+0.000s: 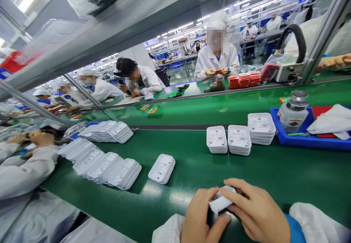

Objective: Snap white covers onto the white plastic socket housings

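Note:
At the bottom edge both my hands hold one small white plastic shell (pixel 221 203) just above the green conveyor belt (pixel 192 162). My left hand (pixel 201 217) grips its left side with fingers curled. My right hand (pixel 257 212) wraps over its top and right side. A single white shell (pixel 161 168) lies on the belt to the upper left of my hands. Three short stacks of the same shells (pixel 240 139) stand farther back on the belt.
Overlapping rows of white shells (pixel 106 166) lie at the left, beside a co-worker's sleeve (pixel 24 173). A blue tray (pixel 307 139) with a dispenser bottle (pixel 293 113) and white cloth (pixel 333 120) sits at the right. Several people in white coats work across a second belt, by red shell stacks (pixel 244 80).

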The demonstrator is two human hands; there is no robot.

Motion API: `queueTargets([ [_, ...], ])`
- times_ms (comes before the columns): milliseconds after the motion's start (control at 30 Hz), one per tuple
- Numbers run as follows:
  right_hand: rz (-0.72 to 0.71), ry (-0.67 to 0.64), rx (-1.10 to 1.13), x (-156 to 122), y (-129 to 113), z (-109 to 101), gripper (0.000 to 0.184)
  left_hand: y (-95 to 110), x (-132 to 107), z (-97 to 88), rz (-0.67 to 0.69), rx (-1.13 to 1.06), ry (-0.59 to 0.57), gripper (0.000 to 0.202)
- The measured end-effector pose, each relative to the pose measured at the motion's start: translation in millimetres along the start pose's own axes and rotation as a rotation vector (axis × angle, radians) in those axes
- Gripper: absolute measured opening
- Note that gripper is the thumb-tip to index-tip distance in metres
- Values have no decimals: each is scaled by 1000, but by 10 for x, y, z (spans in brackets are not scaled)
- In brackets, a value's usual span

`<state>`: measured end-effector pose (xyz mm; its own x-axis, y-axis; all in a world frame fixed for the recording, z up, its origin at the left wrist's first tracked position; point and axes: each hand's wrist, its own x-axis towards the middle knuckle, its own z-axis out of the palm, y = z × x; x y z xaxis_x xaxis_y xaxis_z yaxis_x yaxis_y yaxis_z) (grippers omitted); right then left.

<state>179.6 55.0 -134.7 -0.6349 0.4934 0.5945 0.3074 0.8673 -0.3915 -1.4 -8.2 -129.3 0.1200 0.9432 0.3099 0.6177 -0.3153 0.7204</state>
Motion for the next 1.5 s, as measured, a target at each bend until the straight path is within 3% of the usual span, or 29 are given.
queueTargets([
  [367, 93, 109, 174, 63, 215, -3, 42, 13, -11, 13, 60, 161, 129, 45],
  [633, 177, 7, 251, 30, 327, 13, 39, 118, 33, -22, -67, 81, -17, 22],
  [867, 188, -20, 278, 30, 349, 14, 39, 102, 24, 2, -56, 114, 12, 7],
  [1500, 174, -62, 286, 26, 331, 30, 42, 102, 13, -2, -7, 145, 15, 10],
])
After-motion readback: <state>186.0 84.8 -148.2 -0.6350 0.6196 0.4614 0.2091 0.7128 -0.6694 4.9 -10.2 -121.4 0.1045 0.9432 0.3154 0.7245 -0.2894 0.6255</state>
